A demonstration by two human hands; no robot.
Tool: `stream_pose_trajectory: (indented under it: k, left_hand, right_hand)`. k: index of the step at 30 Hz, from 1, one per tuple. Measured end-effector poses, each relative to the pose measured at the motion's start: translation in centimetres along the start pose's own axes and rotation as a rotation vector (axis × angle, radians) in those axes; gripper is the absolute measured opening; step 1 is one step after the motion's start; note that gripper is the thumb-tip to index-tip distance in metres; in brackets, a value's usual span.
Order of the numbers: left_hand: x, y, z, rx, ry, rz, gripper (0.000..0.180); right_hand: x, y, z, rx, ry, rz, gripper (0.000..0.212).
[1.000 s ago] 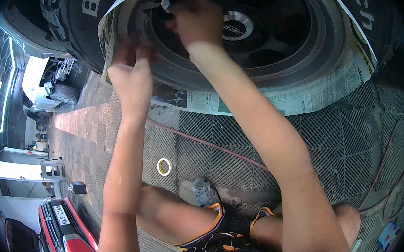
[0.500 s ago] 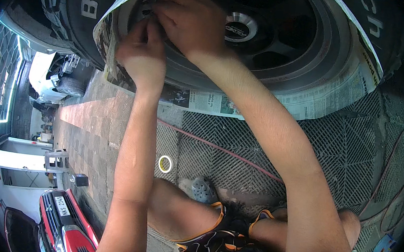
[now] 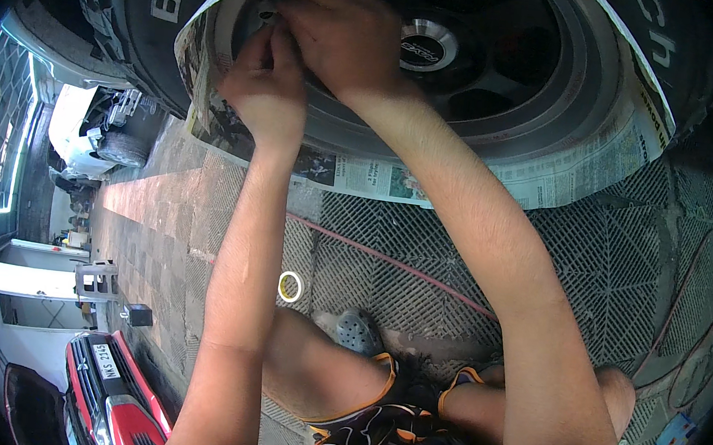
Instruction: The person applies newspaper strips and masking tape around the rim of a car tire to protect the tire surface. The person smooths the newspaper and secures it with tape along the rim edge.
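A dark wheel rim with a silver-ringed centre cap fills the top of the view. Sheets of newspaper are tucked around it, covering the inner part of the black tyre. At the rim's left side my left hand is closed, thumb and fingers pinched together. Right beside it, my right hand is closed too, its fingers bent over the rim and meeting the left fingertips. Whatever lies between the fingertips is too small and shaded to make out.
A roll of tape lies on the ribbed floor mat beside my leg. A red hose crosses the mat under my right arm. Further left are a red car, a grey stool and a white vehicle.
Both hands have shifted slightly right in the picture, and the view itself has moved a little. The fingers stay pinched together at the rim's left side.
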State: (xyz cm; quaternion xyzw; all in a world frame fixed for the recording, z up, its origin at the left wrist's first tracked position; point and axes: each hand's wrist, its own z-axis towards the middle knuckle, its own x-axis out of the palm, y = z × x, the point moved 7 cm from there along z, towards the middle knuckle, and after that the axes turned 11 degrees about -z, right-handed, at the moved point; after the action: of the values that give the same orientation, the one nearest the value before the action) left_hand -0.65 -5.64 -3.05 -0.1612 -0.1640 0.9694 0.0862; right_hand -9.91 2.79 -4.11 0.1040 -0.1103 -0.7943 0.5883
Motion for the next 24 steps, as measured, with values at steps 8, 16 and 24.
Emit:
stream_pose_trajectory:
  k: [8,16,24]
  left_hand:
    - [0.12,0.28,0.1,0.11,-0.013,0.009,0.02]
    - [0.04,-0.29,0.0,0.084,0.011,0.107,0.023]
    - [-0.14,0.0,-0.03,0.086,0.016,0.069,0.025]
  right_hand:
    - [-0.25,0.23,0.27,-0.075,-0.037,0.0,0.02]
    - [-0.12,0.06,0.25,-0.026,-0.025,0.021,0.025]
    - [0.13,-0.22,0.36,0.066,-0.013,0.149,0.016]
